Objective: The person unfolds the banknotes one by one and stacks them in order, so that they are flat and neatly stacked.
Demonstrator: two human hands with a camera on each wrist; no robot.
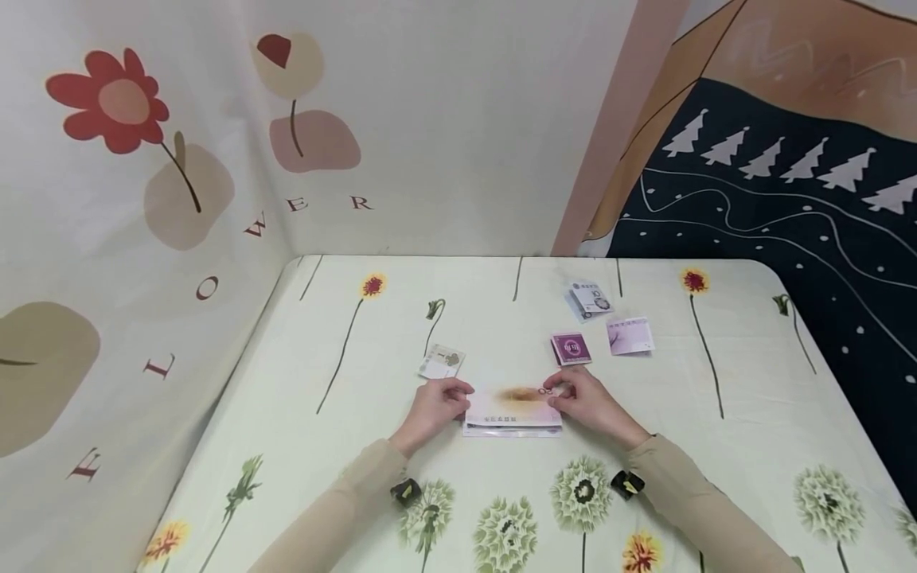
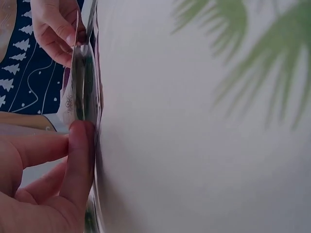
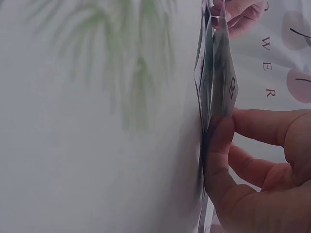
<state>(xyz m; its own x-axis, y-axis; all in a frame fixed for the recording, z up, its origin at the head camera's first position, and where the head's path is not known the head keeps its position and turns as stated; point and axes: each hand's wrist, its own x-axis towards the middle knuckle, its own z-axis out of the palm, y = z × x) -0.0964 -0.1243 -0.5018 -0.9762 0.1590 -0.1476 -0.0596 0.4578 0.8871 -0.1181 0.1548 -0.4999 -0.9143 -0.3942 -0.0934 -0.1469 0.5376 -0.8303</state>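
— So, what are we working on?

— We have a table under a pale cloth (image 1: 716,477) printed with long-stemmed flowers and dandelion heads. To our left hangs a cream curtain (image 1: 179,239) with a red flower and the letters FLOWER; to our right, a dark blue one (image 1: 788,239) with white trees.

— And what are we holding?

— We hold a small stack of notes (image 1: 513,412), pinkish white with a brown smudge at the middle and a line of small print along the near edge. It lies flat on the cloth, right in front of us, between our hands.

— How do our fingers sit on it?

— Our left hand (image 1: 435,407) pinches the stack's left end, thumb and fingers closed on the edges; the left wrist view shows the fingertips (image 2: 80,141) pressed against the paper. Our right hand (image 1: 583,402) pinches the right end the same way, and the right wrist view shows the thumb (image 3: 221,145) at the edge, the sheets fanning slightly apart.

— Anything else on the cloth?

— A grey note (image 1: 442,362) lies just beyond our left hand. A purple pile (image 1: 571,348) sits just beyond our right, a lilac one (image 1: 630,335) beside it, and a grey-blue pile marked 10 (image 1: 590,300) farther back.
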